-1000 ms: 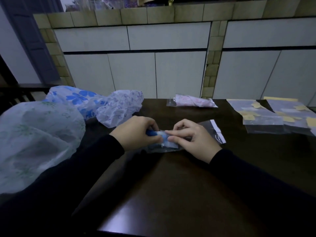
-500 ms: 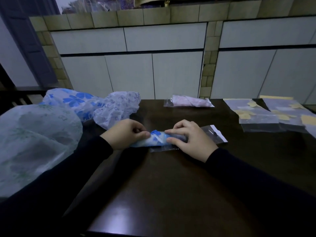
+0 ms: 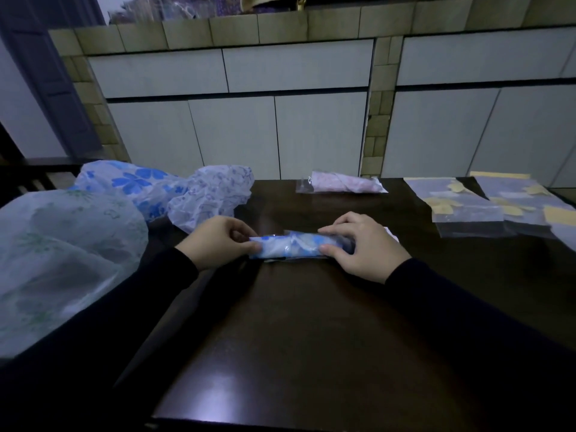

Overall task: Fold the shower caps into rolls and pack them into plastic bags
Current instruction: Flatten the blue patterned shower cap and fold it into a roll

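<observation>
1. Change: a second ago both hands were bunched close together around a short wad at the bag mouth; now the hands are further apart and the blue-flowered roll [image 3: 293, 247] lies stretched out lengthwise between them, with more of it under clear film. Judgement: the roll is being pushed into the plastic bag [image 3: 388, 236], insertion mostly done, sealing not yet done.
2. Far left: green-patterned shower cap [image 3: 62, 260] lies loose, unfolded, well apart from the hands. Untouched.
3. Next right: blue-flower shower cap [image 3: 131, 182] and a pale purple-print shower cap [image 3: 212, 194], both loose and crumpled on the table [image 3: 311, 338], just behind the left hand. Judgement: three caps left to roll.
4. Left hand [image 3: 215, 241]: fingers curled, pinching the left end of the roll. Thumb and fingertip detail is dim.
5. Roll: flat on the table, lying crosswise, touching both hands, one at each end.
6. Right hand [image 3: 358, 244]: fingers curled over the roll's right end and the bag, thumb on the near side. Grasping both together as far as I can tell; the bag's flap sticks out past the hand.
7. Behind, centre: one packed pink roll [image 3: 343, 185], bagged, apart from the hands.
8. Far right: stack of empty bags [image 3: 467, 210] with yellow strips, well apart.
</observation>
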Demonstrator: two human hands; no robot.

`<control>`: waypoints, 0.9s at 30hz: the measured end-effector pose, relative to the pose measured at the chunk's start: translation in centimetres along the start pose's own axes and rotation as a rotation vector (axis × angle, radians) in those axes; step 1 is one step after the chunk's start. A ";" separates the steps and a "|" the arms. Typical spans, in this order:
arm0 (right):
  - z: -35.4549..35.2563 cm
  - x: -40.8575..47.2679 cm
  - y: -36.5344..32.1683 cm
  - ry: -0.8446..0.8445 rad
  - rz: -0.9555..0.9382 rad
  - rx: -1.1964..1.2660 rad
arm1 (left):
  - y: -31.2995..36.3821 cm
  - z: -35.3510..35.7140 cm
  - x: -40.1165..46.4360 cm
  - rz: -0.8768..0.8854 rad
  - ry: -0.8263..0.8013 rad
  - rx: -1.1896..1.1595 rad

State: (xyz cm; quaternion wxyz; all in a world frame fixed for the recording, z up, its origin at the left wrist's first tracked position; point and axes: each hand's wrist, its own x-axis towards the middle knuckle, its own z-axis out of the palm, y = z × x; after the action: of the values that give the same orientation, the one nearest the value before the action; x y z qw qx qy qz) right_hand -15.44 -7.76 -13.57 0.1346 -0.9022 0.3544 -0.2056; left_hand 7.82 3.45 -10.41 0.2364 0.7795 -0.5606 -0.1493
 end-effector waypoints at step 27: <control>0.8 2.5 1.2 0.154 0.063 -0.243 | 0.1 3.6 1.1 0.117 0.171 0.012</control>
State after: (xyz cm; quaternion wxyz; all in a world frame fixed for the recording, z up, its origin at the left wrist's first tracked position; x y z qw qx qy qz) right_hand -14.15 -10.31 -14.02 0.0033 -0.8817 0.4143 -0.2257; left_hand 6.26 1.64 -13.34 0.2870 0.7567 -0.5838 -0.0646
